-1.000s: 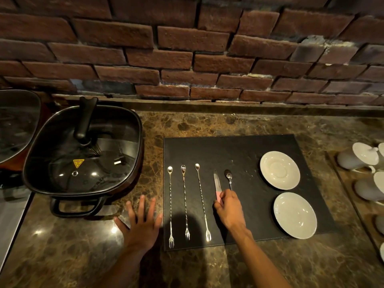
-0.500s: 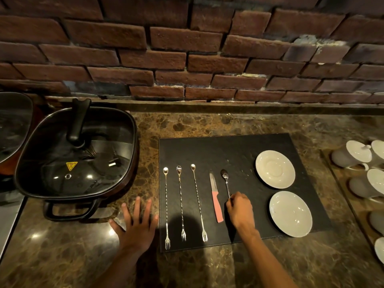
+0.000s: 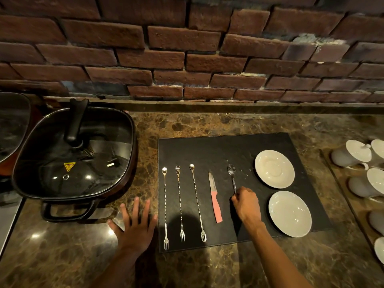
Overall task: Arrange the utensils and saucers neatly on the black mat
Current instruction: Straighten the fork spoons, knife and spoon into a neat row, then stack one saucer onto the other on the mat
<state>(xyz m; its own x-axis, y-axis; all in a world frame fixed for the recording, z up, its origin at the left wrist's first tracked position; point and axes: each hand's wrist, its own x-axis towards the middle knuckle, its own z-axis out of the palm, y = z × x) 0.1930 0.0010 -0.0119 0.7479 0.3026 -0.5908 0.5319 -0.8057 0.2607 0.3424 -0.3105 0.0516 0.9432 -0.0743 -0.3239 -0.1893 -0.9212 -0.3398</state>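
Observation:
On the black mat (image 3: 224,148) lie three long twisted bar spoons with fork ends, side by side: the left one (image 3: 165,206), the middle one (image 3: 180,202), the right one (image 3: 197,201). Right of them rests a knife (image 3: 214,196) with a pink handle. My right hand (image 3: 246,204) pinches the handle end of a small teaspoon (image 3: 232,175), whose bowl points away from me. Two white saucers sit on the mat's right side, one far (image 3: 274,169) and one near (image 3: 290,213). My left hand (image 3: 136,227) lies flat with fingers spread on the marble counter, left of the mat.
A black electric skillet (image 3: 72,154) with a glass lid stands at the left, close to my left hand. White cups (image 3: 353,155) stand on a wooden tray at the right edge. A brick wall closes off the back of the marble counter (image 3: 207,123).
My right hand let go of the pink-handled knife, which now lies straight on the mat, and shifted right onto the teaspoon's handle. The teaspoon has moved slightly right. My left hand stayed flat.

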